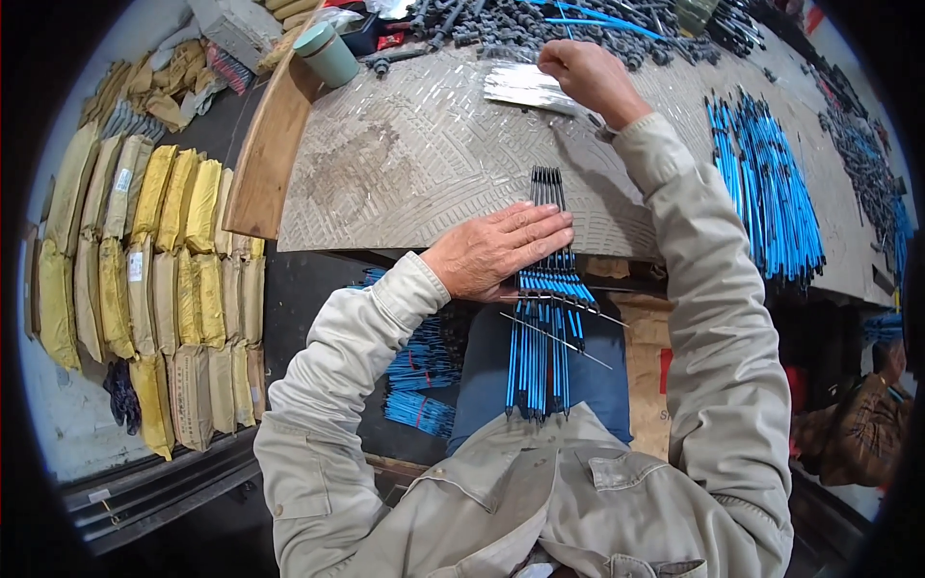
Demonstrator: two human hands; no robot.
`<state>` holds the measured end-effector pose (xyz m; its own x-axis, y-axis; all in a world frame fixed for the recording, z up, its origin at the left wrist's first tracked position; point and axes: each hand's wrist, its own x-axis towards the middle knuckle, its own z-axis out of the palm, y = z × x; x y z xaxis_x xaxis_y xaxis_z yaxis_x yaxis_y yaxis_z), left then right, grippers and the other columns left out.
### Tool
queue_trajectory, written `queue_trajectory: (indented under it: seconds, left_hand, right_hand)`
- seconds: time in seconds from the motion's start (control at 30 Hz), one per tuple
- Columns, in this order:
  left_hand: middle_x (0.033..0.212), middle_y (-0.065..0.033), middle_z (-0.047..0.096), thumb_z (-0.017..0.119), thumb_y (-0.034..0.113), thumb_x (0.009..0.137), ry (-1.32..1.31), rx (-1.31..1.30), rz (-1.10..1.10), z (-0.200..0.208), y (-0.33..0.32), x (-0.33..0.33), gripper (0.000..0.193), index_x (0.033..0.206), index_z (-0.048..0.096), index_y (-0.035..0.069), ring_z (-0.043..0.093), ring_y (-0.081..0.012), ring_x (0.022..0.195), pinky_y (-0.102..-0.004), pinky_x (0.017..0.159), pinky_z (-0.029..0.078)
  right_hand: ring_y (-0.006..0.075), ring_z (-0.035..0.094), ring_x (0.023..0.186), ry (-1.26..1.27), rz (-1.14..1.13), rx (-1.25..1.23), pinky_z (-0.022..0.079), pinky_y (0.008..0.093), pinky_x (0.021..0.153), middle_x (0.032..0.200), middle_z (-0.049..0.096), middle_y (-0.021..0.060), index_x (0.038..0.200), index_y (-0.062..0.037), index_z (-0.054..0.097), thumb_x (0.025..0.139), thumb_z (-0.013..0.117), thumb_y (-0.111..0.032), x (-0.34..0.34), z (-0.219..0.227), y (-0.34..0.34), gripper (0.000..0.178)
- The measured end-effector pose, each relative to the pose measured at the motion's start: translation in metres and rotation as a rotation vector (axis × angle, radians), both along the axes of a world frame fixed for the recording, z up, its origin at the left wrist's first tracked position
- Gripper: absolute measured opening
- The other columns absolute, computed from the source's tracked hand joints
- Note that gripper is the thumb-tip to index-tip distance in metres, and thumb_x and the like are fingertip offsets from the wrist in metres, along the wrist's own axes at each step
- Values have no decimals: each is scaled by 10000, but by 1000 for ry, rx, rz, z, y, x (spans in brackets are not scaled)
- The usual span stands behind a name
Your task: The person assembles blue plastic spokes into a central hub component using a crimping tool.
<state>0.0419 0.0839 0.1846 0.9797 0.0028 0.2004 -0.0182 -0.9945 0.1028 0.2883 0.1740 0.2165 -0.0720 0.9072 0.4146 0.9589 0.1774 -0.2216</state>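
Note:
A row of thin blue rods with black ends [553, 286] reaches from the table edge down over my lap, fanned out in its middle. Thin metal wires [559, 339] cross it at a slant. My left hand [501, 248] lies flat across the upper rods, fingers stretched and side by side; its thumb is mostly hidden. Farther off, my right hand [588, 79] is closed in a pinch by a pile of thin white strips [525, 87] on clear plastic. What its fingertips hold, if anything, is too small to make out.
Dark grey fittings [482, 24] are heaped along the table's back. At right lies a stack of blue rods [771, 193]. A green cup [328, 56] stands near the wooden board [275, 144]. Yellow and tan packages [159, 279] are stacked left. Blue bundles [419, 371] lie below the table.

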Motion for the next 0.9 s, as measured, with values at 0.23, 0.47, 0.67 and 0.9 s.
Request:
queue_trajectory:
  seconds: [0.23,0.47,0.67,0.9]
  left_hand:
    - [1415,-84,345,439,90,821,31,22,27,7,-1,1,541,1354,352,62,330,-221,1309,-365,1079,285]
    - [1427,-95,315,749,262,587,36,3,6,3,0,3,922,1373,306,71,317,-247,1311,-380,1086,270]
    - [1425,-95,321,654,210,655,45,-11,24,2,-1,-2,807,1371,313,64,318,-242,1312,-380,1084,273]
    - [1420,-91,338,469,83,782,14,-46,26,5,-1,1,592,1360,344,55,325,-236,1311,-377,1078,285]
  right_hand:
    - [284,613,779,216,96,123,467,387,643,807,646,86,848,-99,645,830,570,-215,-6,0,-48,139]
    - [297,604,763,-21,-21,22,457,393,637,810,630,84,883,-95,639,832,588,-199,0,10,4,127]
    - [295,593,731,123,118,200,450,371,622,788,601,91,882,-78,632,842,581,-177,0,-2,-48,119]
    - [244,549,611,62,104,9,426,332,535,738,512,76,916,-113,629,812,584,-125,-9,-22,-151,113]
